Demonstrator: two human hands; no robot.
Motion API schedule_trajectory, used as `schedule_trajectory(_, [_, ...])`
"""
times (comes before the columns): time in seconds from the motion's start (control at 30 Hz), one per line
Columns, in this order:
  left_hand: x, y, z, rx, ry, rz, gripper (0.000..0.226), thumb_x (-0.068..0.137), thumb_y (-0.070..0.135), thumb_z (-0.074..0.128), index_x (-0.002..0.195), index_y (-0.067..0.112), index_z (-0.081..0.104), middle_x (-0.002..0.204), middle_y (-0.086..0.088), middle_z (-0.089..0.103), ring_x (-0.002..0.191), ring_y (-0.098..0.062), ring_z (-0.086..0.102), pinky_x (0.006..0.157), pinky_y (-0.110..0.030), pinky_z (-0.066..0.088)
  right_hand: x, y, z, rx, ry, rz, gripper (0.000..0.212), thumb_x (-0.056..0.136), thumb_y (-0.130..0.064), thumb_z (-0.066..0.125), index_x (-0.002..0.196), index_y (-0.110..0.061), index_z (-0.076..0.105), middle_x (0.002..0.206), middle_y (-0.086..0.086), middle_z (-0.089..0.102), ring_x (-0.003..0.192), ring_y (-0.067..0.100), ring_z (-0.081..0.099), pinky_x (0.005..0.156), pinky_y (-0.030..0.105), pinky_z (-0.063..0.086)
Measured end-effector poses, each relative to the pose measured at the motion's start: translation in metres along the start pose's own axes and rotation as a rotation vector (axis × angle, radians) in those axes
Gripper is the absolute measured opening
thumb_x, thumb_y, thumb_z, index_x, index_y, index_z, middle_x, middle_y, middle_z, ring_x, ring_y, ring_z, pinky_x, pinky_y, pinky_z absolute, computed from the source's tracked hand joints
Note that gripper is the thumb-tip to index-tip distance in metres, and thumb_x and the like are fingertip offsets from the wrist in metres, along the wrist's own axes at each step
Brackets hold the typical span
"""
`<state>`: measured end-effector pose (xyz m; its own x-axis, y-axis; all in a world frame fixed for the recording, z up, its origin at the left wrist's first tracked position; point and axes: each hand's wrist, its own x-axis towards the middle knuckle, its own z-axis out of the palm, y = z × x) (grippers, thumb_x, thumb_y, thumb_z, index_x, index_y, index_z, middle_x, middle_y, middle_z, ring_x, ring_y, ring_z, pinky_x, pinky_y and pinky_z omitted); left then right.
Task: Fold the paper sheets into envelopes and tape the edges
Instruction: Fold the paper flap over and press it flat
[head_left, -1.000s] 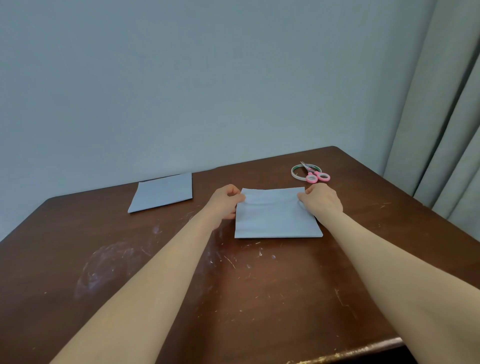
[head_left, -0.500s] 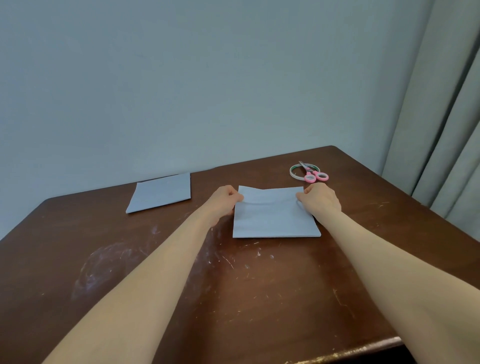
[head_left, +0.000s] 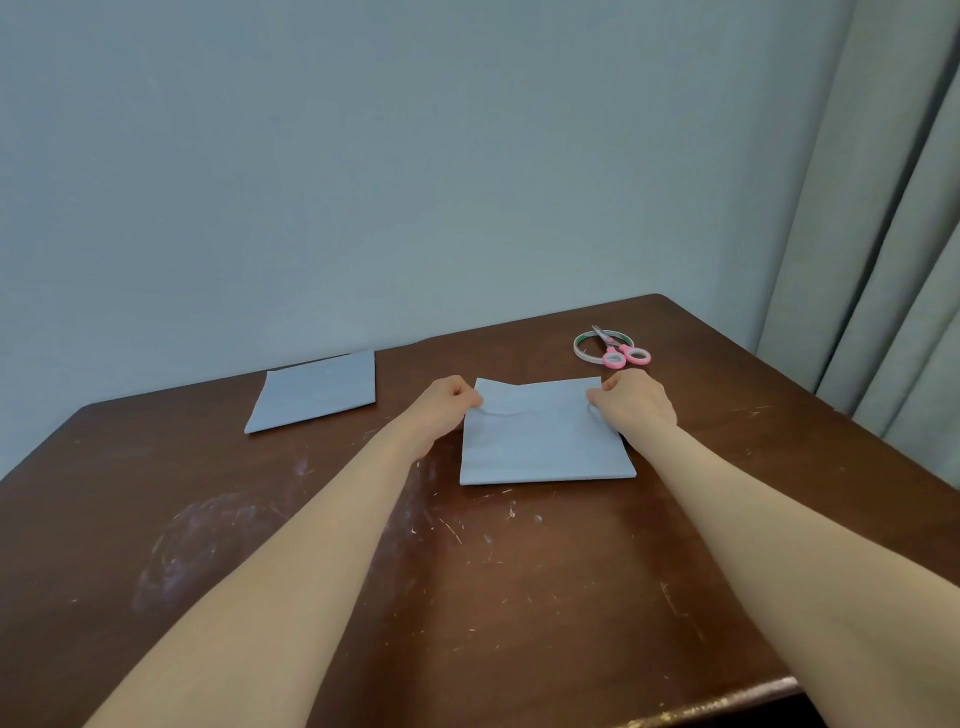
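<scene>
Grip unchanged: left hand (head_left: 442, 410) and right hand (head_left: 638, 408) pinch the smooth rectangular paper sheet (head_left: 545, 444) at its 12 o'clock edge.

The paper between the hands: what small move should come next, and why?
Probably fold the far edge toward the person: left hand and right hand each pinch a far corner of the paper, and that edge looks slightly raised.

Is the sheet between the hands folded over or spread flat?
Folded: the sheet shows a doubled near edge, and the left hand and right hand pinch its far corners.
</scene>
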<state>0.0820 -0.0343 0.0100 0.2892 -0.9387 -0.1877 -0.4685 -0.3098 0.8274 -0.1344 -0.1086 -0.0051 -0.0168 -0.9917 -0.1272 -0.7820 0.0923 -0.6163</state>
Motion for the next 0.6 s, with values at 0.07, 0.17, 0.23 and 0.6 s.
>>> schedule_trajectory(0.07, [0.000, -0.001, 0.001, 0.019, -0.005, -0.009, 0.022, 0.094, 0.023, 0.051, 0.073, 0.020, 0.045, 0.101, -0.005, 0.055, 0.105, -0.026, 0.053, 0.103, -0.042, 0.042, 0.000, 0.000, 0.000, -0.002, 0.000, 0.005, 0.021, 0.093, -0.032, 0.053, 0.090, -0.014, 0.063, 0.085, 0.004, 0.059, 0.076, 0.020, 0.056, 0.054, 0.026, 0.036])
schedule_trajectory(0.17, [0.000, 0.000, 0.003, 0.027, -0.015, -0.010, 0.023, 0.095, 0.023, 0.049, 0.072, 0.020, 0.043, 0.101, -0.004, 0.055, 0.098, -0.021, 0.049, 0.095, -0.036, 0.041, 0.001, 0.000, 0.000, -0.007, 0.000, 0.004, 0.021, 0.093, -0.033, 0.053, 0.092, -0.015, 0.063, 0.086, 0.004, 0.060, 0.077, 0.019, 0.056, 0.055, 0.026, 0.036])
schedule_trajectory(0.23, [-0.001, 0.001, 0.003, 0.037, -0.028, -0.008, 0.026, 0.096, 0.023, 0.048, 0.071, 0.020, 0.041, 0.089, 0.001, 0.048, 0.086, -0.017, 0.042, 0.082, -0.032, 0.036, 0.001, -0.001, 0.000, -0.006, 0.002, 0.003, 0.021, 0.094, -0.033, 0.053, 0.093, -0.015, 0.064, 0.085, 0.003, 0.059, 0.076, 0.019, 0.056, 0.053, 0.025, 0.036])
schedule_trajectory(0.6, [-0.004, 0.012, 0.000, 0.015, -0.138, 0.033, 0.029, 0.093, 0.027, 0.050, 0.066, 0.023, 0.038, 0.079, 0.000, 0.038, 0.077, -0.019, 0.030, 0.068, -0.032, 0.024, 0.002, 0.000, 0.000, 0.005, -0.005, 0.005, 0.021, 0.094, -0.032, 0.052, 0.091, -0.015, 0.064, 0.076, 0.001, 0.056, 0.069, 0.016, 0.054, 0.055, 0.026, 0.038])
